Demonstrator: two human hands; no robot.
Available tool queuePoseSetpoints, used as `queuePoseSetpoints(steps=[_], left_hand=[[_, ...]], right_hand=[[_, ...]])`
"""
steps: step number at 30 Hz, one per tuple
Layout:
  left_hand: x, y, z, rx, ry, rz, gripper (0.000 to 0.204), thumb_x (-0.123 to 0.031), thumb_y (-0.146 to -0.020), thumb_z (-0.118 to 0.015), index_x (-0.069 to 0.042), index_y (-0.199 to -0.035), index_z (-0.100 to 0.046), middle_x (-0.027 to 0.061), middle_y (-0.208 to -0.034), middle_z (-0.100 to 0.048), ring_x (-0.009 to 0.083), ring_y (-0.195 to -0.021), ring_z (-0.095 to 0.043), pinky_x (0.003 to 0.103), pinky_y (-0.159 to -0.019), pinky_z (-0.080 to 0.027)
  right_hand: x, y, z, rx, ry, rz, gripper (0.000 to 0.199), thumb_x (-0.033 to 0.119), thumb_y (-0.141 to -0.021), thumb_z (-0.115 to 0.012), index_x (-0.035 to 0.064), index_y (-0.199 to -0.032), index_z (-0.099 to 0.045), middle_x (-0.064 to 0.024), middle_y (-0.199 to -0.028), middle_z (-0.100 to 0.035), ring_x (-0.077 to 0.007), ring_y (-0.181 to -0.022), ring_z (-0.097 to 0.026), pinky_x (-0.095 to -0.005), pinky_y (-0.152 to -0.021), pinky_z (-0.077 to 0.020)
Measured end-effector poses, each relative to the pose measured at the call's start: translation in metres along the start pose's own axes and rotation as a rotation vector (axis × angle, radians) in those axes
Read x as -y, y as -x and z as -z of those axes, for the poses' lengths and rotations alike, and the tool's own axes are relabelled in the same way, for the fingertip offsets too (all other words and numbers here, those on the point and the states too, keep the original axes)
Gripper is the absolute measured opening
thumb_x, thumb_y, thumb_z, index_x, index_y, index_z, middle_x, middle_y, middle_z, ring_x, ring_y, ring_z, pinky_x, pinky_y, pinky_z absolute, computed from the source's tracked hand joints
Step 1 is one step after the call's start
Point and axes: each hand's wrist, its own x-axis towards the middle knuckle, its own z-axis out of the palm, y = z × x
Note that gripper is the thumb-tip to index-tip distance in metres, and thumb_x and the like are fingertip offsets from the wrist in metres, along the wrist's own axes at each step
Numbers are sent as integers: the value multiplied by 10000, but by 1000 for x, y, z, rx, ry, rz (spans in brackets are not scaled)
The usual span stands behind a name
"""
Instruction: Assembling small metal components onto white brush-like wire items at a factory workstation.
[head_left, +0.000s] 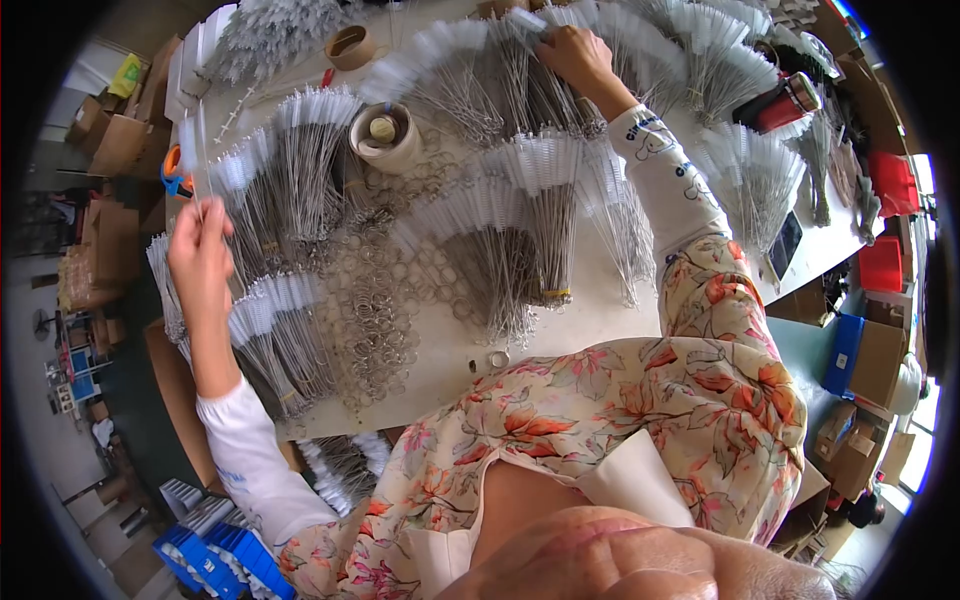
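My left hand (202, 252) is raised at the left side of the table, its fingers closed on a thin wire brush (198, 135). That brush stands up above the fist, its pale bristle head blurred. At the far side of the table my right hand (580, 58) reaches over bundled wire brushes (530, 75), fingers curled down beside a bristle head. What those fingers grip is hidden. More bundles of white-bristled brushes (548, 165) with thin metal stems lie in fans in front of me. Loose metal rings (375, 310) are heaped between the bundles.
Brown tape rolls (350, 47) and a white-rimmed roll (386, 137) stand among the brushes. An orange-and-blue tape dispenser (176, 170) is at the left edge. A red-and-black cylinder (782, 103) lies at the right. Blue bins (215, 555) sit below left, cardboard boxes (125, 140) beyond.
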Motion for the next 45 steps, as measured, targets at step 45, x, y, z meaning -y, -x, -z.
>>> queuePoseSetpoints(steps=[45], left_hand=[[3, 143, -92, 241, 213, -147, 223, -56, -906, -480, 4, -1105, -559, -7, -647, -492, 22, -471, -396, 168, -411, -305]], right_hand=[[42, 109, 148, -127, -1396, 338, 214, 227, -908, -452, 51, -839, -554, -4, -623, -478, -85, -576, -496, -244, -545, -410]])
